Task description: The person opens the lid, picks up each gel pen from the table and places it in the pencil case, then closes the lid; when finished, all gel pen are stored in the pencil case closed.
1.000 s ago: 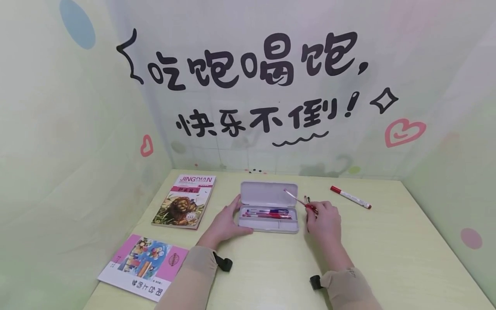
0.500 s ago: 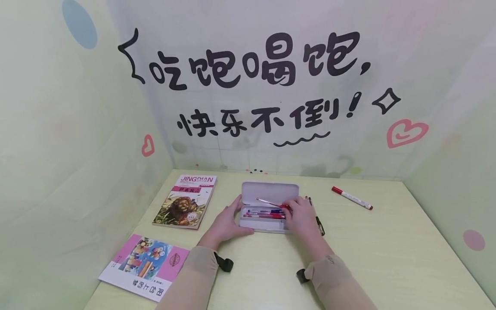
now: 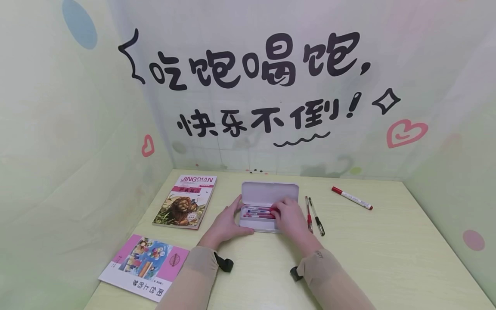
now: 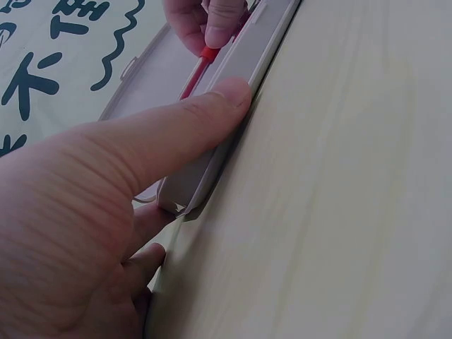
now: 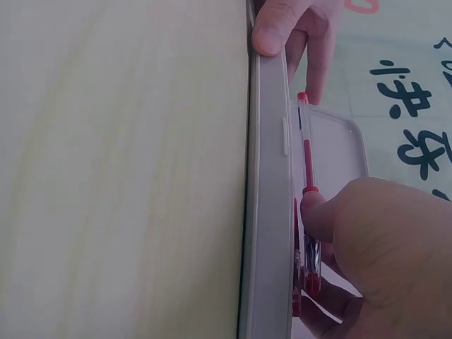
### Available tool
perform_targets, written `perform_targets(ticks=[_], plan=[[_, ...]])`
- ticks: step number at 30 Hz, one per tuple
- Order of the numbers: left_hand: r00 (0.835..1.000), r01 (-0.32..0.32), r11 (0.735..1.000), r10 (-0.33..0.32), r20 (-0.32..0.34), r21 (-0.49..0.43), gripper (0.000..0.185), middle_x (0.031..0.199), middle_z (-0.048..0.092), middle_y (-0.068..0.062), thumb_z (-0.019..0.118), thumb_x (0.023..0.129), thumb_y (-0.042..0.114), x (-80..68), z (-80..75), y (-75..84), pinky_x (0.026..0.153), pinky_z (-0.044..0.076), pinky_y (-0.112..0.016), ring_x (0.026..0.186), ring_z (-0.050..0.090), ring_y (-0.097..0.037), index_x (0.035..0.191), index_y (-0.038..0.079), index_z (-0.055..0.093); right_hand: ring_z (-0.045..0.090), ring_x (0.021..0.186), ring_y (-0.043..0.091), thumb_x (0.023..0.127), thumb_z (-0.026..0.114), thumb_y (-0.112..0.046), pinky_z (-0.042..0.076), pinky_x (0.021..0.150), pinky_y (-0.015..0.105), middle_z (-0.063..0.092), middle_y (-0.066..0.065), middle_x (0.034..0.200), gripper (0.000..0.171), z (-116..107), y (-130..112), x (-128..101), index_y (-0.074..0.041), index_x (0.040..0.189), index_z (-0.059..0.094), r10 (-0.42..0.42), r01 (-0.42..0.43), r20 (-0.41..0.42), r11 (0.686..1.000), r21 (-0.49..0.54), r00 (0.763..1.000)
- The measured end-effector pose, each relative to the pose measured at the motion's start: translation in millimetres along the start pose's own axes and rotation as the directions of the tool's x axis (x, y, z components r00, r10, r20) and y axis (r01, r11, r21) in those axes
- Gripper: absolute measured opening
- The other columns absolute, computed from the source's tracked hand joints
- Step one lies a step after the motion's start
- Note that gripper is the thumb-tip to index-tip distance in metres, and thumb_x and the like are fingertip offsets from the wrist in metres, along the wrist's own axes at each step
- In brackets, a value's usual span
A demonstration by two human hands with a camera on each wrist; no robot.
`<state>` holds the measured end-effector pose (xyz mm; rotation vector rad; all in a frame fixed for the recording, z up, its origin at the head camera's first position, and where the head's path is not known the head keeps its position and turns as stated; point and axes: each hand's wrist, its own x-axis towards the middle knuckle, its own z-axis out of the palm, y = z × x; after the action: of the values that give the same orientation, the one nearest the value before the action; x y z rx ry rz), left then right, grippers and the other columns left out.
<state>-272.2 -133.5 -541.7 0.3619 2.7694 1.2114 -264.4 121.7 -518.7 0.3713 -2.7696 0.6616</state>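
An open grey pencil case (image 3: 269, 193) lies at the middle of the pale desk (image 3: 387, 258), its lid tipped back. My left hand (image 3: 235, 215) grips its left end, thumb along the front wall (image 4: 247, 60) and fingers behind the end. My right hand (image 3: 278, 211) is over the tray and pinches a red pen (image 5: 306, 159). The pen lies lengthwise in the tray on top of several other pens (image 3: 255, 211). My right thumb (image 5: 314, 212) presses on the pen's barrel.
A red pen (image 3: 308, 214) and a black pen (image 3: 317, 216) lie side by side just right of the case. Farther right lies a red marker (image 3: 351, 198). A lion-cover book (image 3: 186, 201) and a pink booklet (image 3: 145, 267) lie at the left. Patterned walls close in on three sides of the desk.
My right hand carried the red pen leftward from beside the case and lowered it into the tray. My left hand stayed on the case's end.
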Motion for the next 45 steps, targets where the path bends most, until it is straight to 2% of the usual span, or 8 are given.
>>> perform_targets(ticks=[8, 19, 27, 32, 37, 45], plan=[[1.0, -0.004, 1.0, 0.004, 0.002, -0.013, 0.141, 0.173, 0.05, 0.0, 0.104, 0.068, 0.05, -0.7, -0.3, 1.2, 0.138, 0.021, -0.07, 0.166, 0.032, -0.049, 0.178, 0.022, 0.019, 0.067, 0.112, 0.034, 0.101, 0.079, -0.018, 0.058, 0.108, 0.054, 0.073, 0.01, 0.112, 0.007, 1.1, -5.3, 1.4, -0.012, 0.104, 0.082, -0.035, 0.035, 0.018, 0.999, -0.028, 0.999], [1.0, 0.004, 1.0, -0.004, 0.003, -0.014, 0.142, 0.174, 0.049, 0.001, 0.103, 0.069, 0.051, 0.3, 0.0, -1.4, 0.137, 0.022, -0.071, 0.166, 0.031, -0.049, 0.178, 0.02, 0.017, 0.064, 0.11, 0.032, 0.104, 0.077, -0.021, 0.057, 0.104, 0.051, 0.071, 0.008, 0.112, 0.013, 1.9, -9.5, 4.6, -0.014, 0.111, 0.085, 0.025, -0.02, 0.079, 0.998, -0.067, 0.997], [1.0, 0.0, 1.0, 0.0, 0.0, -0.017, 0.142, 0.174, 0.049, 0.001, 0.103, 0.069, 0.051, -0.6, 0.7, -1.3, 0.139, 0.02, -0.068, 0.167, 0.032, -0.047, 0.178, 0.02, 0.017, 0.068, 0.116, 0.034, 0.103, 0.078, -0.02, 0.058, 0.109, 0.053, 0.074, 0.01, 0.118, 0.012, 3.7, -3.0, 0.4, -0.014, 0.112, 0.082, 0.021, -0.021, 0.023, 0.999, -0.025, 1.0], [1.0, 0.004, 1.0, -0.004, 0.001, -0.006, 0.142, 0.174, 0.049, 0.001, 0.103, 0.069, 0.051, -0.3, 1.1, 0.2, 0.14, 0.018, -0.065, 0.167, 0.031, -0.045, 0.178, 0.02, 0.018, 0.067, 0.123, 0.038, 0.103, 0.077, -0.021, 0.059, 0.111, 0.055, 0.075, 0.012, 0.127, 0.02, 0.5, 5.2, -4.1, -0.013, 0.121, 0.08, 0.078, -0.077, -0.035, 0.997, 0.029, 0.996], [1.0, 0.002, 1.0, -0.002, 0.0, -0.009, 0.143, 0.174, 0.049, 0.001, 0.103, 0.069, 0.05, 0.1, 1.2, 1.0, 0.141, 0.018, -0.064, 0.167, 0.032, -0.045, 0.178, 0.019, 0.017, 0.067, 0.122, 0.042, 0.102, 0.078, -0.021, 0.059, 0.108, 0.06, 0.073, 0.016, 0.128, 0.027, -6.5, 16.1, -10.4, -0.011, 0.126, 0.078, 0.118, -0.112, -0.113, 0.992, 0.058, 0.987], [1.0, 0.01, 1.0, -0.01, 0.002, -0.008, 0.143, 0.174, 0.049, 0.002, 0.103, 0.068, 0.051, 1.3, 1.2, -0.5, 0.14, 0.019, -0.066, 0.168, 0.03, -0.046, 0.178, 0.02, 0.017, 0.06, 0.134, 0.047, 0.106, 0.071, -0.022, 0.055, 0.115, 0.066, 0.062, 0.024, 0.143, 0.039, -25.9, 38.6, -24.7, -0.008, 0.142, 0.069, 0.241, -0.223, -0.108, 0.962, 0.157, 0.964]])
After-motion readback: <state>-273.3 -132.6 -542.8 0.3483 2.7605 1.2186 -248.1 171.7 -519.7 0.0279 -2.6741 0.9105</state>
